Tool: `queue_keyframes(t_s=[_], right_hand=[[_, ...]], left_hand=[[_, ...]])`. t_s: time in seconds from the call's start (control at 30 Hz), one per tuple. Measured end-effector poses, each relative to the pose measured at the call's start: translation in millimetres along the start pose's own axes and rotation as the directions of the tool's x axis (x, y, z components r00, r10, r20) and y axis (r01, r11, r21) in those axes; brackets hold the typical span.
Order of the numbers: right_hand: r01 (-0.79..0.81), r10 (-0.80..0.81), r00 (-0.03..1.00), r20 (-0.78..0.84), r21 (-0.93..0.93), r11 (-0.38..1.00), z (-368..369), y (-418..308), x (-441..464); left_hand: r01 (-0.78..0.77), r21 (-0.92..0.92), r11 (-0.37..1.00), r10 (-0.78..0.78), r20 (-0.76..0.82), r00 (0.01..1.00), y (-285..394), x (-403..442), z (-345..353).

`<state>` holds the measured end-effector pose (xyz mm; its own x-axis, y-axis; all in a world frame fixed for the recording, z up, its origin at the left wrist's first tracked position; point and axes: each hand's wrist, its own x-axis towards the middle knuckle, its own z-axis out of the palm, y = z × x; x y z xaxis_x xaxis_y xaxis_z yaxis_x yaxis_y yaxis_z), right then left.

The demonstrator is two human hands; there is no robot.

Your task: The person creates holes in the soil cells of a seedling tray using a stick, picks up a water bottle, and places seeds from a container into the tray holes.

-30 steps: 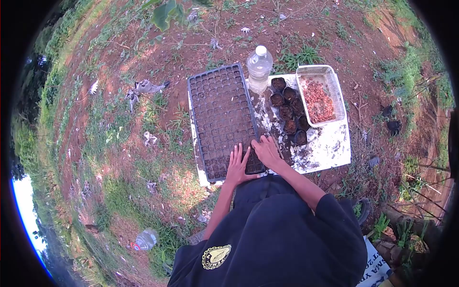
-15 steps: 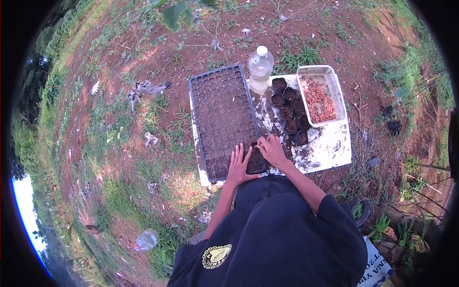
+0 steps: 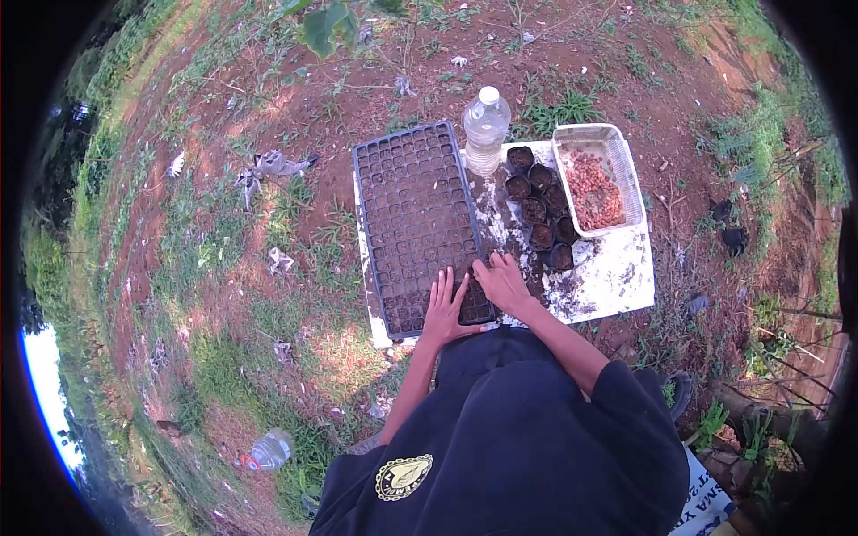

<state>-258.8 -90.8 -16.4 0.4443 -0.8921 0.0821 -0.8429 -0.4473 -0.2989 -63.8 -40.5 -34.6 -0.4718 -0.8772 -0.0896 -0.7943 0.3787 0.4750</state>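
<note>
A black seedling tray (image 3: 365, 207) of many small cells holds dark soil. My left hand (image 3: 443, 314) lies spread on its near end, thumb and fingers apart. Beside it, at the tray's near right edge, my right hand (image 3: 504, 284) bends down with its fingers drawn together over a cell. Whatever may be between those fingertips is hidden. Right of the tray stand several small black pots (image 3: 534, 211) with soil in them. A clear plastic container (image 3: 637, 201) holds reddish-pink seeds or pellets.
A clear bottle (image 3: 485, 134) with a white cap stands by the tray's far right corner. Tray, pots and container rest on a white board (image 3: 612, 290) smeared with soil. Another plastic bottle (image 3: 272, 449) lies on the grass at left. Leaves (image 3: 329, 31) hang at the top.
My right hand has shifted slightly left and its fingertips sit lower on the tray. My left hand stays in place.
</note>
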Motion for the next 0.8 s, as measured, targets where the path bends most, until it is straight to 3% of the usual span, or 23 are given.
queue_keyframes(t_s=[0.03,0.1,0.23,0.27,0.33,0.37,0.47,0.57,0.8], right_hand=[[0.000,0.000,1.000,-0.005,-0.003,1.000,-1.3,0.4,-2.1],[-0.063,0.068,0.998,-0.010,0.271,0.960,-5.2,2.4,-8.1],[-0.081,0.140,0.983,-0.115,0.413,0.907,-6.0,14.8,-13.7],[-0.082,0.141,0.984,-0.113,0.414,0.907,-6.7,14.9,-12.8],[-0.091,0.125,0.967,-0.222,0.158,0.983,-5.3,18.0,-9.8],[-0.115,0.133,0.982,-0.131,0.137,0.984,-2.9,19.6,-10.3],[-0.101,0.106,0.990,-0.091,0.057,0.993,2.5,18.0,-16.2],[-0.142,0.142,0.990,-0.006,0.051,0.989,6.0,17.6,-20.0],[-0.135,0.135,0.991,0.000,0.039,0.990,13.9,15.3,-24.9]], left_hand=[[0.001,0.000,1.000,-0.001,0.001,1.000,-0.8,0.3,0.8],[-0.002,-0.051,0.999,0.001,-0.031,1.000,-2.3,0.8,2.5],[0.086,-0.052,0.995,-0.093,-0.136,0.986,-0.7,2.1,5.0],[0.087,-0.053,0.995,-0.094,-0.135,0.986,0.5,0.9,5.6],[0.149,0.097,0.984,-0.129,-0.189,0.973,1.8,3.6,6.4],[0.158,0.140,0.977,-0.128,-0.206,0.970,2.2,4.2,6.8],[0.183,0.209,0.961,-0.139,-0.208,0.968,2.9,5.5,9.1],[0.195,0.224,0.955,-0.143,-0.230,0.963,4.4,6.4,11.1],[0.200,0.266,0.943,-0.134,-0.245,0.960,6.1,13.2,12.4]])
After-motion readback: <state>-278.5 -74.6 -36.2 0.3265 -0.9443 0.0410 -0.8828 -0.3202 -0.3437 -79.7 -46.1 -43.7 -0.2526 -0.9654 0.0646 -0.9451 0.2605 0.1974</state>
